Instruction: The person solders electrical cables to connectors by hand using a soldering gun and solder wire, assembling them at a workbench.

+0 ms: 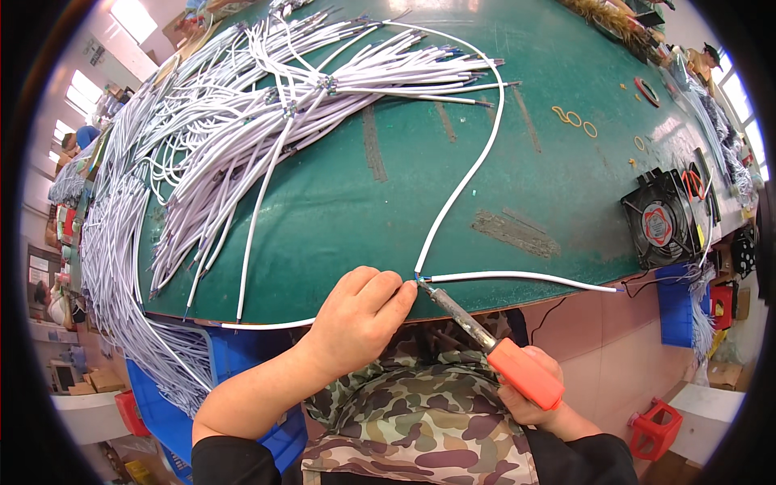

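Observation:
At the near edge of the green table [323, 218], my left hand [356, 311] pinches a white cable [267, 326], whose one end sticks out to the left. Right at my fingertips is a joint of bared coloured wires [419, 278]. From that joint one white cable [462, 190] curves up and away, and another white cable [525, 276] runs off to the right. My right hand [541, 396] is closed round the orange handle of a soldering iron [525, 373]. The iron points up and left, its tip at the joint; whether it touches the wires I cannot tell.
Piles of white cables [218, 137] cover the table's left side and hang over a blue crate [250, 356]. A black fan [656, 222] stands at the right edge, with rubber bands [567, 116] farther back. A red stool [656, 428] is at lower right.

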`<state>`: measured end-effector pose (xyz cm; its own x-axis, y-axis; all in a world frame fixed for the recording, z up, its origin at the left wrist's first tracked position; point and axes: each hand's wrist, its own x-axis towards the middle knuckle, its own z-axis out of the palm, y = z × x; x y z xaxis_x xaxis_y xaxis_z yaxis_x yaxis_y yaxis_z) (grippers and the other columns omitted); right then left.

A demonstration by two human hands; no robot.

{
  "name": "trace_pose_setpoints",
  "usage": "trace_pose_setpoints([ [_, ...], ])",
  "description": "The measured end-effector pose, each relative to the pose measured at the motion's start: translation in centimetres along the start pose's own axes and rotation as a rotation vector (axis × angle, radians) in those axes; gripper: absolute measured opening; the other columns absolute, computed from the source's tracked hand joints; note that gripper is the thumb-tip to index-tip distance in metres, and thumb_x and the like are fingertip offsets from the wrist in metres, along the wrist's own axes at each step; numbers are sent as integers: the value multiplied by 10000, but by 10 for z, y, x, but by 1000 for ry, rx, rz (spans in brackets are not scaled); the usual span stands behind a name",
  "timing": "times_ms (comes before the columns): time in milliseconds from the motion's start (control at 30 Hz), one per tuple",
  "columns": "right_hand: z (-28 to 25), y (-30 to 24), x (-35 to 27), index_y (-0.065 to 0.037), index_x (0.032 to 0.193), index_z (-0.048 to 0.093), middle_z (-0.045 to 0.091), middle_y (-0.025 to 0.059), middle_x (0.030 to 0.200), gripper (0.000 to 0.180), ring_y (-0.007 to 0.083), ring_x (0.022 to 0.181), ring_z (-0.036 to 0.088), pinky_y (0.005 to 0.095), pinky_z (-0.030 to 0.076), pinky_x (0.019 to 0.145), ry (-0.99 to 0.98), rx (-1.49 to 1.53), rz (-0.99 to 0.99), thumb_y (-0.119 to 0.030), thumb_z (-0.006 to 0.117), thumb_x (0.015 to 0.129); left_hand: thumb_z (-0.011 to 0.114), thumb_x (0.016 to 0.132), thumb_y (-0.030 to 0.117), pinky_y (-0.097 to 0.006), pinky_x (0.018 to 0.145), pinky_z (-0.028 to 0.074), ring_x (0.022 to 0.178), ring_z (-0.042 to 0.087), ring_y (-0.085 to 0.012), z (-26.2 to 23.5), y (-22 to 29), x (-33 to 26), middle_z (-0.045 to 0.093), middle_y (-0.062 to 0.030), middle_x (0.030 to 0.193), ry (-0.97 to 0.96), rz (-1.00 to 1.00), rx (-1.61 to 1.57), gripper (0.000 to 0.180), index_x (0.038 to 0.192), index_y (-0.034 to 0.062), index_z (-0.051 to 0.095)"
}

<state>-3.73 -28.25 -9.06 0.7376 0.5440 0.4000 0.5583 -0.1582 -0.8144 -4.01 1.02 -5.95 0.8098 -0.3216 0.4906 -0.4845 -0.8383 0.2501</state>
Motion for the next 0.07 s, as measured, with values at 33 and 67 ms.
trace_pose_setpoints([
  [33,-2,0,0,-35,955,639,621,61,815,152,250,661,585,363,456,586,-22,-13,-7,-145,637,850,632,692,-15,-339,641,464,718,537,-238,0,0,0,571,-92,863,-1,-1,-2,264,955,-29,644],
  [67,-2,0,0,-35,955,639,621,61,815,152,250,661,585,363,456,586,-22,-14,-7,-145,637,850,633,692,-14,-342,643,465,718,538,-239,0,0,0,572,-93,867,-2,-1,-5,265,956,-29,644],
])
